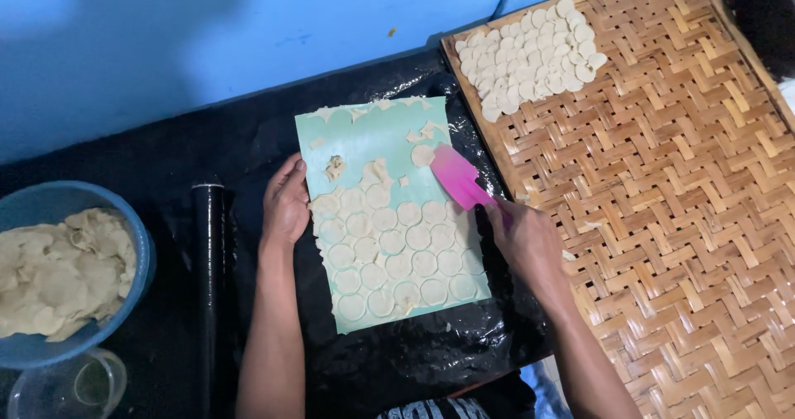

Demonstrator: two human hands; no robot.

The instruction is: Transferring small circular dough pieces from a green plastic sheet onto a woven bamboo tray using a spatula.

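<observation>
The right hand (526, 241) held a pink spatula (460, 179), its grip closed around the handle so that the handle was mostly hidden and only the flat blade showed. The blade lay low over the upper right part of a pale green mat (364, 137), just beside a single dough round (422, 155) that sat apart from the others. The left hand (286, 204) rested flat on the left edge of the mat, fingers loosely spread and holding nothing, pressing on the mat's border.

The mat lay on a worktop covered with black plastic sheet (414, 361). Its lower half carried a rolled dough sheet (397, 253) cut into rows of small circles, with the scrap webbing between them in place. The upper half was mostly bare, with a few torn dough scraps (335, 167) near the top and middle.

To the right, touching the black sheet, was a large woven bamboo tray (679, 220); a cluster of cut dough rounds (530, 55) lay overlapping in its top left corner. To the left of the mat lay a black rolling pin (209, 262), lengthwise beside the left forearm. Further left stood a blue bowl (141, 253) heaped with dough scraps, and below it a clear plastic container (70, 386).
</observation>
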